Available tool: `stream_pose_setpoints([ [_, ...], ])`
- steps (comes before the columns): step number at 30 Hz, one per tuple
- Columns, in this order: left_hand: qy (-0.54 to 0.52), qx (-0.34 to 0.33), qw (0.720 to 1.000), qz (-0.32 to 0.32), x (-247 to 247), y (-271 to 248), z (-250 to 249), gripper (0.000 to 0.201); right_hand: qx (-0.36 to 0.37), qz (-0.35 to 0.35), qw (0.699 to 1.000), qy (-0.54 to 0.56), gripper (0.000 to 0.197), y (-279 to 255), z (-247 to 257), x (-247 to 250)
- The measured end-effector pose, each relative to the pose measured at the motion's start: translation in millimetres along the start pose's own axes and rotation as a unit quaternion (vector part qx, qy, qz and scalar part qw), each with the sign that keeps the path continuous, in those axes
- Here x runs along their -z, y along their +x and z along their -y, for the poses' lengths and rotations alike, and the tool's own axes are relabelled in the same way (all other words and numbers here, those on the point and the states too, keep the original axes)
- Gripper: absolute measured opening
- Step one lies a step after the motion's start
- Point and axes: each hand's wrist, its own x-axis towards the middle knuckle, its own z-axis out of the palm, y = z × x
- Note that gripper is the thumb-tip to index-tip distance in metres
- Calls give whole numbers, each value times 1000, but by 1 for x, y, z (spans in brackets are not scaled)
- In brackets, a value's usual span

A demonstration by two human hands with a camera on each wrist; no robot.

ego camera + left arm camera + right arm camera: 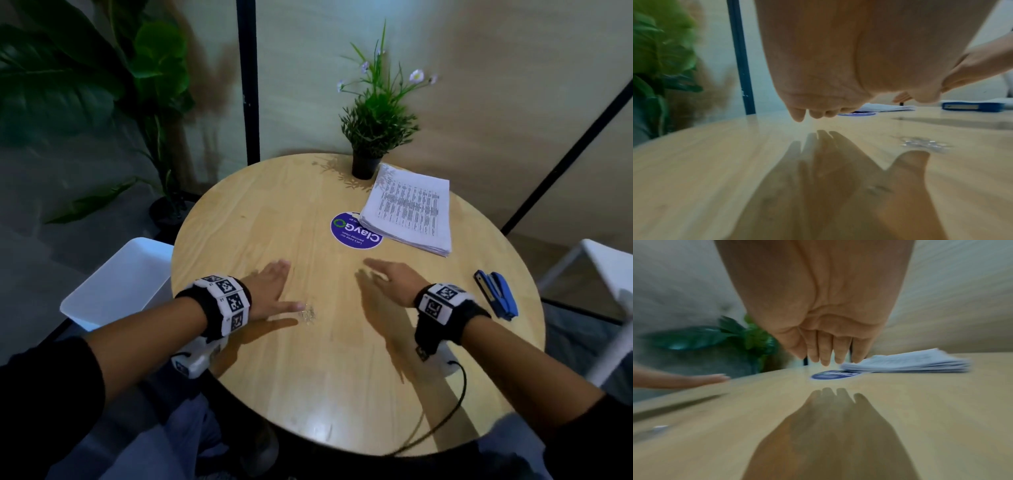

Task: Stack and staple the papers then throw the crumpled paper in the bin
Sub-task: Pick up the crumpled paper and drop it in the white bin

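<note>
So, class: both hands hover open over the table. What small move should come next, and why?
Probably the right hand reaches forward to the paper stack: it lies untouched beside the stapler, and both hands are empty.

Paper stack (409, 209) at table's (260, 205) far right, potted plant (371, 137) behind, stapler (496, 294) nearer right, sticker (354, 233) centre.

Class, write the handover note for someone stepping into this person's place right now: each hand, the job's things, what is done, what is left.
Left hand: open, flat, low over the table, holding nothing.
Right hand: open, above the table, empty.
Paper stack: squared up at the far right, beside the potted plant.
Stapler: near right edge, untouched.
Loose staples lie by the left thumb.
Stacking looks done. Stapling cannot be told. No crumpled paper or bin in view.
</note>
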Motion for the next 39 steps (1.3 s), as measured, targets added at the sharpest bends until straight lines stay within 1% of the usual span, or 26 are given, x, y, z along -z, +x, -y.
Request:
stream_pose_setpoints([
  [1,11,23,1000,-1,3,2,9,112,-39,-21,999,-4,47,5,-17,4],
  [3,37,54,998,-1,7,8,23,102,-126,-24,992,-9,48,16,-50,9],
  [5,58,60,997,0,11,14,29,94,-214,-26,976,3,47,24,-74,4],
  [6,63,57,996,2,11,17,27,93,-243,-35,969,-9,45,26,-81,-2],
  [8,53,50,997,4,9,26,19,91,-267,-83,960,-13,41,34,-89,-14],
  [9,46,49,998,2,7,32,15,92,-253,-113,961,2,45,36,-89,-19],
  [10,38,48,998,-3,5,37,12,93,-236,-132,963,12,53,36,-87,-23],
  [11,30,47,998,-7,4,41,10,94,-223,-131,966,9,62,38,-85,-27],
  [12,23,46,999,-8,4,44,8,95,-209,-109,972,-12,70,40,-82,-28],
  [13,22,41,999,-5,4,45,8,96,-201,-66,977,-26,74,41,-77,-28],
  [15,38,23,999,6,3,42,7,102,-179,-7,982,-56,77,45,-69,-28],
  [16,49,13,999,13,3,40,6,107,-157,13,985,-75,77,45,-62,-28],
  [19,72,-26,997,31,-3,29,-2,129,-70,51,993,-82,77,32,-31,-33],
  [20,79,-38,996,37,-5,25,-6,132,-47,61,994,-80,77,25,-19,-38],
  [24,84,-76,992,54,-15,5,-31,126,36,130,986,-94,77,-4,25,-55],
  [26,78,-73,992,59,-19,-3,-37,113,63,166,980,-94,72,-17,40,-53],
  [28,67,-57,995,37,-15,-9,-34,97,85,175,978,-68,61,-28,47,-39],
  [29,66,-41,997,19,-11,-13,-29,94,89,158,982,-55,55,-30,45,-31],
  [30,71,-18,997,1,-6,-16,-22,93,83,126,987,-49,53,-31,40,-23],
  [32,86,39,995,-31,4,-23,-2,91,37,64,995,-66,52,-31,20,-13],
  [33,90,71,993,-41,6,-25,10,91,11,47,995,-87,53,-33,10,-12],
  [34,92,103,989,-43,6,-28,21,92,-18,53,992,-115,55,-37,2,-14],
  [35,91,133,986,-39,3,-31,31,93,-39,75,985,-150,58,-42,-3,-17],
  [37,68,181,981,-21,-11,-38,45,97,-66,114,961,-244,63,-56,-3,-29],
  [38,46,197,979,-10,-21,-42,48,103,-71,119,945,-295,65,-63,-1,-38],
  [39,16,207,978,-3,-31,-47,47,114,-76,118,933,-332,66,-67,5,-43],
])
